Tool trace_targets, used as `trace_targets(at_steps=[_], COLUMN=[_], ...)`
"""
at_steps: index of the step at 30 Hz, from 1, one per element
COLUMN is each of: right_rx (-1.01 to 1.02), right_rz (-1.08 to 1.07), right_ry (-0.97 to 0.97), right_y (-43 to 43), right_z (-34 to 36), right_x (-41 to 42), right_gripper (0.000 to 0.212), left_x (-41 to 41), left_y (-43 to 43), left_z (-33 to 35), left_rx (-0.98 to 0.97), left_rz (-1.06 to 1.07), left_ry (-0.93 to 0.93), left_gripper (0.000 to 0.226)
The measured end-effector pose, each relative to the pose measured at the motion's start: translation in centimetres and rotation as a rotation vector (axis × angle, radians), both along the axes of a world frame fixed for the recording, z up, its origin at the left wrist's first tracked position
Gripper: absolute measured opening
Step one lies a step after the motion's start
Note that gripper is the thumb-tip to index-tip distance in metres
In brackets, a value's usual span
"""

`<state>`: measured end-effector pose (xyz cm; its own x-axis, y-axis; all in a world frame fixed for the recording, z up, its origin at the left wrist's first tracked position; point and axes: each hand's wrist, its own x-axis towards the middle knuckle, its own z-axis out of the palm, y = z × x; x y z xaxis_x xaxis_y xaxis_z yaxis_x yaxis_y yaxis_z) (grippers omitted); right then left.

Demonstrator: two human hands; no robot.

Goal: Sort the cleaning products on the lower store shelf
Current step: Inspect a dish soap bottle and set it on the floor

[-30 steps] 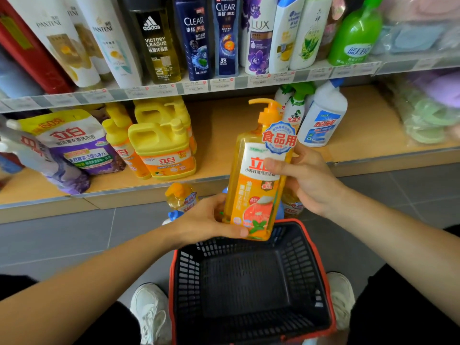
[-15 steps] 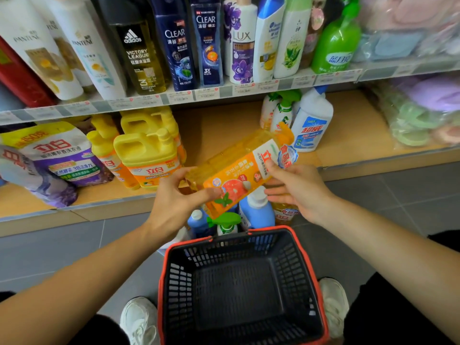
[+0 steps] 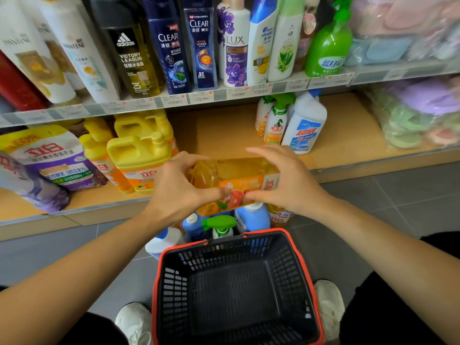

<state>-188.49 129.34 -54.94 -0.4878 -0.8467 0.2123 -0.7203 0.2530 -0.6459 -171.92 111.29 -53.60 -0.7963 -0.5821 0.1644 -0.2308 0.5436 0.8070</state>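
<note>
An orange dish-soap pump bottle [image 3: 236, 180] lies on its side in the air, just in front of the lower shelf [image 3: 224, 130]. My left hand [image 3: 179, 188] grips its bottom end and my right hand [image 3: 283, 180] grips its pump end. On the lower shelf stand yellow detergent jugs [image 3: 139, 155] at the left, purple refill pouches [image 3: 52, 163] at the far left, and a white toilet-cleaner bottle [image 3: 305, 125] with two spray bottles [image 3: 276, 120] at the right.
A black basket with a red rim [image 3: 236, 290] sits on the grey floor between my shoes. Several bottles [image 3: 219, 224] stand on the floor between basket and shelf. Shampoo bottles [image 3: 179, 43] fill the upper shelf. Bagged sponges [image 3: 418, 115] lie at the right.
The orange bottle was upright a second ago; both hands have tipped it onto its side, level, and carried it toward the lower shelf.
</note>
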Motion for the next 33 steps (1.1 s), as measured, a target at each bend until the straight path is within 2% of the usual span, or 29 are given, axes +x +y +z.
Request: trace_targets(at_steps=[3, 6, 11, 14, 18, 22, 26, 29, 33], right_rx=[0.163, 0.186, 0.136, 0.095, 0.014, -0.038, -0.038, -0.008, 0.022], right_rz=[0.146, 0.216, 0.162, 0.13, 0.089, 0.045, 0.02, 0.001, 0.005], right_ry=[0.026, -0.069, -0.121, -0.168, -0.273, -0.296, -0.297, -0.283, -0.275], right_y=[-0.5, -0.1, 0.2, 0.2, 0.3, 0.3, 0.4, 0.5, 0.7], right_z=[-0.1, -0.7, -1.1, -1.1, -1.1, -1.1, -1.2, -1.3, -1.0], right_x=[-0.3, -0.4, 0.2, 0.3, 0.4, 0.8, 0.8, 0.8, 0.9], right_gripper=[0.104, 0.098, 0.096, 0.1, 0.09, 0.082, 0.083, 0.09, 0.096], left_x=[-0.3, -0.3, -0.1, 0.1, 0.2, 0.3, 0.6, 0.6, 0.3], left_y=[0.9, 1.5, 1.8, 1.7, 2.1, 2.7, 2.5, 2.1, 1.4], left_z=[0.2, 0.0, -0.4, -0.4, -0.5, -1.2, -1.2, -0.9, -0.5], left_rx=[-0.103, -0.175, -0.21, -0.265, -0.408, -0.462, -0.46, -0.441, -0.282], left_rz=[-0.105, -0.199, -0.288, -0.39, -0.477, -0.463, -0.411, -0.316, -0.142], left_ry=[0.005, 0.015, 0.08, 0.118, 0.195, 0.352, 0.42, 0.419, 0.277], left_gripper=[0.057, 0.062, 0.08, 0.068, 0.048, 0.035, 0.025, 0.015, 0.028])
